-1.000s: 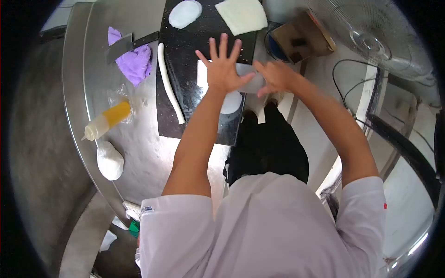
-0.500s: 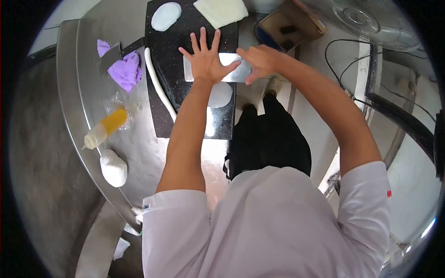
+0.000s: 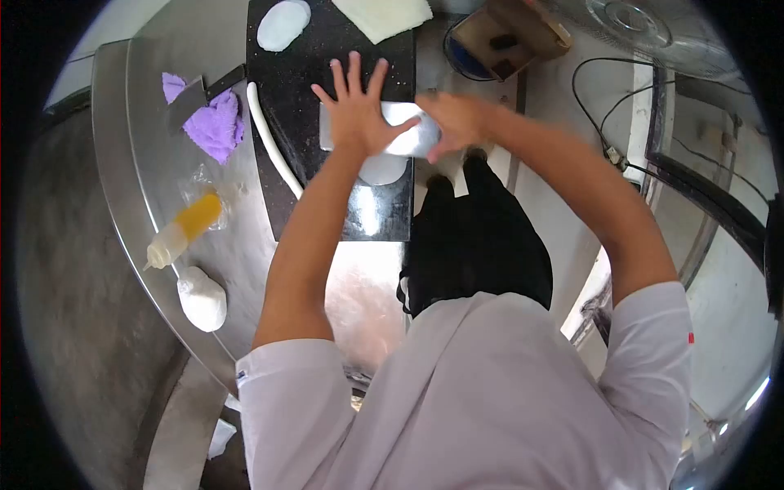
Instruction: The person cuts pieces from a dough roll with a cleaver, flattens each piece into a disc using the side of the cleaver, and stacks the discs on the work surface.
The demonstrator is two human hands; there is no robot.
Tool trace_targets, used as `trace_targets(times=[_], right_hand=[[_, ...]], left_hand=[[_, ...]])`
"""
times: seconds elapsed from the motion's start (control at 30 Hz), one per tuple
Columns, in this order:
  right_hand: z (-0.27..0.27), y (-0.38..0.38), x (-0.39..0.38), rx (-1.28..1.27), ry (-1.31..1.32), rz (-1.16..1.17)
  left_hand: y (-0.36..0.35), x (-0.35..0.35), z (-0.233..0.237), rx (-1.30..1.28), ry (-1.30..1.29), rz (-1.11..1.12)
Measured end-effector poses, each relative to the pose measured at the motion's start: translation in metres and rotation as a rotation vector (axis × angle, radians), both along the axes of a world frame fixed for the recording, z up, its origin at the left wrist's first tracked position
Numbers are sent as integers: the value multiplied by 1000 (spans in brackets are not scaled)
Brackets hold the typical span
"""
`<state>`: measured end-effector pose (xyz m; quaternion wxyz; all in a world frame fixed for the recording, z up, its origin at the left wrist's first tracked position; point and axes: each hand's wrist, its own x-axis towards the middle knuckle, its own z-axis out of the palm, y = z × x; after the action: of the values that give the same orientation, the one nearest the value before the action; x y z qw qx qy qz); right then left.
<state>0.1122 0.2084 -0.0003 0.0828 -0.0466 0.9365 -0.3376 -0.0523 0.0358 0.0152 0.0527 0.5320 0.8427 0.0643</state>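
A wide, flat rectangular metal blade (image 3: 415, 137) lies across the black speckled board (image 3: 327, 211). My left hand (image 3: 357, 118) rests on top of it, palm down with fingers spread. At the blade's right end, by the board's edge, my right hand (image 3: 455, 122) is closed around it; a handle, if there is one, is hidden in the grip. A thin white dough disc (image 3: 382, 171) shows partly from under the blade's near side. Farther up the board lie another white dough disc (image 3: 283, 24) and a folded cream cloth (image 3: 382, 16). Left of my hand runs a white dough rope (image 3: 272, 139).
On the steel counter (image 3: 155, 98) to the left are a purple cloth (image 3: 215, 126), a black-handled knife (image 3: 224, 82), a squeeze bottle of yellow liquid (image 3: 186, 229) and a white lump (image 3: 202, 299). A cardboard box (image 3: 510, 37) and a fan (image 3: 629, 24) stand at the upper right.
The blade and both hands have shifted slightly toward my body, and the blade covers more of the near dough disc. My right hand is a little blurred. The whole view has moved slightly.
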Motion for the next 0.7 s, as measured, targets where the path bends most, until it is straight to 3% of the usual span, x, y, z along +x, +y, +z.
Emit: trace_targets(times=[0.03, 0.07, 0.17, 0.2, 0.3, 0.33, 0.37, 0.43, 0.6, 0.7], right_hand=[[-5, -10, 13, -66, 78, -35], [5, -13, 16, 7, -153, -44], [15, 11, 0, -95, -197, -9], [0, 20, -6, 7, -4, -8], [17, 33, -38, 55, -35, 34], [19, 24, -34, -22, 61, 9], [18, 16, -28, -69, -244, -23], [13, -9, 6, -22, -98, -101], [16, 26, -28, -34, -141, -77], [28, 10, -30, -83, -230, -123]], left_hand=[[-2, 9, 2, -41, -11, -20], [0, 15, -2, -12, -16, -31], [10, 10, -3, 11, 19, 16], [13, 4, -5, 4, 21, 8], [26, -17, -9, 106, 44, 68], [24, -19, -6, 74, 54, 32], [20, -19, -6, 43, 61, -5], [4, -3, -9, 89, -25, -93], [36, -23, -5, 131, 33, -36], [32, -36, 1, 115, 1, -135]])
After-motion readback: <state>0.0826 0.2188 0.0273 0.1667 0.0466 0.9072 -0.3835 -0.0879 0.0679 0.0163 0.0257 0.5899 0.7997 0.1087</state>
